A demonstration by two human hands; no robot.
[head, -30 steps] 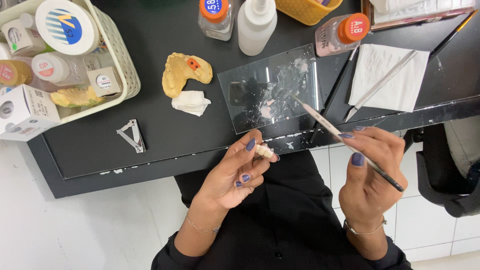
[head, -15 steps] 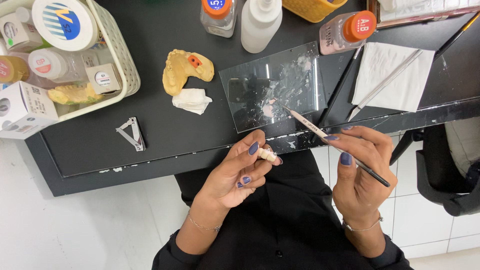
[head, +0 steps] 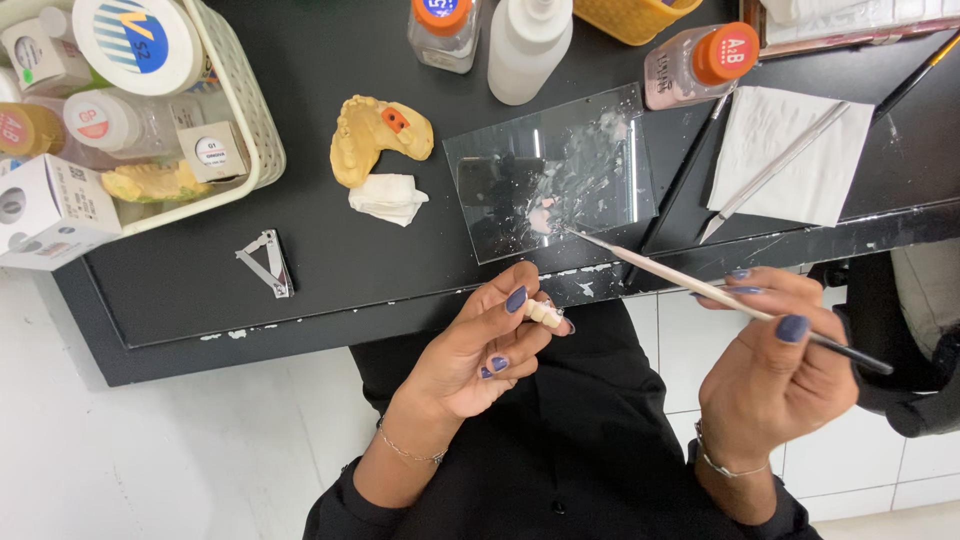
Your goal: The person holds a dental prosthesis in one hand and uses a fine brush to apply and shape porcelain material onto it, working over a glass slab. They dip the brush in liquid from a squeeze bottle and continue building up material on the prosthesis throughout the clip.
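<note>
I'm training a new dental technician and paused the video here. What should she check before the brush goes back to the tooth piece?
1. Left hand grips the small tooth piece at its fingertips: ok.
2. Right hand holds the thin brush like a pen: ok.
3. Brush tip rests on the glass mixing slab at the pale paste: ok.
4. Enough paste on the tip: cannot tell, too small.
5. Slab lies flat on the black bench, near its front edge: ok.
6. White tissue within reach for blotting, a metal instrument lying across it: ok.
</note>
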